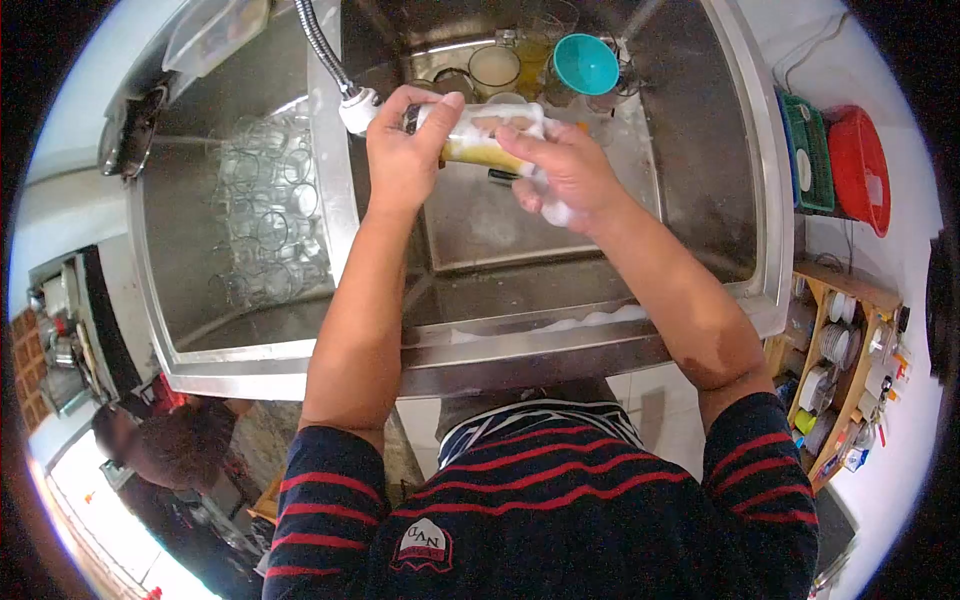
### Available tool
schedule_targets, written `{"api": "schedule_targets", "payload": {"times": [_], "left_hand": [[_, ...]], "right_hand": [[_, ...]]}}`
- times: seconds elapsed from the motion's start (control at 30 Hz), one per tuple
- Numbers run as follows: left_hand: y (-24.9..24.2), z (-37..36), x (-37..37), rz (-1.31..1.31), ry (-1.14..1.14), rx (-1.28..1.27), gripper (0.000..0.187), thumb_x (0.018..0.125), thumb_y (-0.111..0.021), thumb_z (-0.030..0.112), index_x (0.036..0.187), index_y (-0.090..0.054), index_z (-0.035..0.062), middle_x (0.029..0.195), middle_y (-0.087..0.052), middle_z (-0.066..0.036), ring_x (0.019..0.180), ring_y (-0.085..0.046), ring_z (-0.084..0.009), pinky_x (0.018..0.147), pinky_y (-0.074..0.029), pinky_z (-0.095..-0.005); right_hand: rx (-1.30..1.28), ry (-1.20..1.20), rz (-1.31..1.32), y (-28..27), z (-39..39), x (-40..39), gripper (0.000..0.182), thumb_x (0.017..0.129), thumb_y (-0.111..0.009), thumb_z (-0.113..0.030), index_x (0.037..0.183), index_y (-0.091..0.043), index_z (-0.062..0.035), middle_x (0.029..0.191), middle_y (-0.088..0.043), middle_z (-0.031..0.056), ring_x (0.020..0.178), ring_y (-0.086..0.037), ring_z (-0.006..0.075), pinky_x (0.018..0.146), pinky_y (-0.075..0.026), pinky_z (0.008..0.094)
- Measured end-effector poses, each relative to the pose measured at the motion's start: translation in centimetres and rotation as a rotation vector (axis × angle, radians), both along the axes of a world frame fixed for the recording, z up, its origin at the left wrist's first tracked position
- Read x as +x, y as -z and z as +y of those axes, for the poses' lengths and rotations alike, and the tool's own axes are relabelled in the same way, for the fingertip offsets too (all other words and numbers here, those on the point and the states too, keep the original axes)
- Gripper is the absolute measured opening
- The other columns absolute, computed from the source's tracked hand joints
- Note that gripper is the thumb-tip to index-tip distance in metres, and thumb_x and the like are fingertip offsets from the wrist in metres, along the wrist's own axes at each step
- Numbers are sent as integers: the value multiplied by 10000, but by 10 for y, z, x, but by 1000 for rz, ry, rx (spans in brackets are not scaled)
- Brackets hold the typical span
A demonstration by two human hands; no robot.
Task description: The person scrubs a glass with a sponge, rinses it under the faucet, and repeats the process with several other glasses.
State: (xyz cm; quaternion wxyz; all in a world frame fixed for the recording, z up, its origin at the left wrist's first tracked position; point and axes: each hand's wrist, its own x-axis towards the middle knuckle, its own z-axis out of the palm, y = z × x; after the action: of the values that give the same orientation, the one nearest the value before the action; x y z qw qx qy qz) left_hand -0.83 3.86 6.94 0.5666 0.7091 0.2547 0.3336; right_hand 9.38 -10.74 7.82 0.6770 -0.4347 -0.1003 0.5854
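Over the right basin, my left hand (pixel 405 145) wraps round one end of a foam-covered drinking glass (pixel 485 135) that lies sideways. Yellow shows along the glass's lower side. My right hand (pixel 570 180) grips the other end, its thumb along the glass and white foam on its curled fingers. Just beyond my hands, a teal bowl (pixel 586 64) and a glass mug (pixel 495 68) stand among several other glasses at the back of the basin. Left of my left hand hangs a white spray head (pixel 358 110) on a metal hose.
Several clear glasses (pixel 268 215) crowd the left basin (pixel 190 310), past a steel divider (pixel 335 190). Foam lies along the front sink edge (pixel 550 325). Green (pixel 812 150) and red baskets (pixel 860 170) hang at right, above a wooden dish rack (pixel 850 370). Another person (pixel 180 440) is at lower left.
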Motion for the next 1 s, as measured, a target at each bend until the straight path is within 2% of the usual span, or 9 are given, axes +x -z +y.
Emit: {"api": "schedule_targets", "payload": {"times": [0.03, 0.1, 0.23, 0.33, 0.4, 0.63, 0.73, 0.93, 1.0], "left_hand": [[-4, 0, 0, 1, 2, -2, 235, 833, -678, 289, 755, -578, 91, 592, -537, 2, 399, -432, -81, 347, -300, -212], [-12, 0, -1, 162, 29, -608, 229, 837, -670, 300, 778, -584, 96, 596, -535, 5, 399, -428, -79, 339, -283, -207], [-12, 1, -2, 187, -31, -773, 259, 835, -657, 315, 823, -577, 69, 567, -513, -2, 356, -386, -88, 322, -255, -215], [-11, 1, -4, 240, -68, -688, 266, 821, -673, 304, 796, -577, 57, 571, -527, -13, 369, -410, -90, 333, -274, -225], [-7, 1, -2, 218, -51, -579, 267, 814, -680, 299, 782, -579, 53, 578, -534, -16, 377, -418, -88, 340, -282, -229], [6, 4, 0, 156, -1, -233, 240, 800, -694, 281, 771, -598, 64, 603, -539, 0, 435, -423, -60, 371, -303, -233], [-3, 6, -1, 158, -54, -417, 240, 804, -695, 292, 763, -588, 81, 611, -524, 13, 442, -409, -59, 369, -306, -231], [-7, 0, 0, 81, -145, -670, 271, 833, -660, 338, 834, -555, 88, 653, -514, 7, 422, -408, -91, 350, -299, -232], [-10, -5, 2, 63, -159, -755, 277, 839, -647, 341, 876, -551, 83, 677, -528, -8, 418, -412, -102, 348, -295, -233]], "right_hand": [[-2, 2, 1, 1, -2, 2, 357, 843, -675, -302, 1090, -636, -46, 779, -647, 55, 564, -584, 93, 482, -486, 266], [-22, -189, -823, 3, -6, 6, 351, 840, -677, -302, 1076, -631, -46, 860, -660, 88, 715, -619, 92, 501, -500, 281], [353, 49, -1560, 25, 4, 5, 341, 831, -688, -309, 1039, -634, -44, 874, -664, 96, 739, -627, 99, 508, -500, 282], [283, 52, -1402, 24, 9, -5, 362, 823, -697, -316, 1038, -622, -35, 839, -652, 83, 687, -614, 89, 502, -489, 279], [-74, -177, -729, 15, 7, -5, 364, 813, -709, -305, 1042, -617, -38, 785, -625, 58, 645, -582, 80, 478, -465, 273], [-144, -6, -211, 5, -3, 9, 301, 780, -748, -251, 967, -620, -53, 749, -599, 2, 508, -484, 67, 404, -363, 228], [-41, -87, 49, 6, -11, 26, 301, 776, -753, -246, 956, -616, -47, 791, -618, 8, 552, -498, 56, 397, -340, 213], [174, 331, -280, -9, -5, 14, 323, 808, -727, -255, 1000, -613, -22, 890, -634, 32, 739, -583, 119, 645, -470, 252], [276, 322, 230, -22, -7, 18, 313, 847, -681, -234, 1045, -577, -13, 930, -626, 35, 835, -603, 154, 771, -468, 270]]}}
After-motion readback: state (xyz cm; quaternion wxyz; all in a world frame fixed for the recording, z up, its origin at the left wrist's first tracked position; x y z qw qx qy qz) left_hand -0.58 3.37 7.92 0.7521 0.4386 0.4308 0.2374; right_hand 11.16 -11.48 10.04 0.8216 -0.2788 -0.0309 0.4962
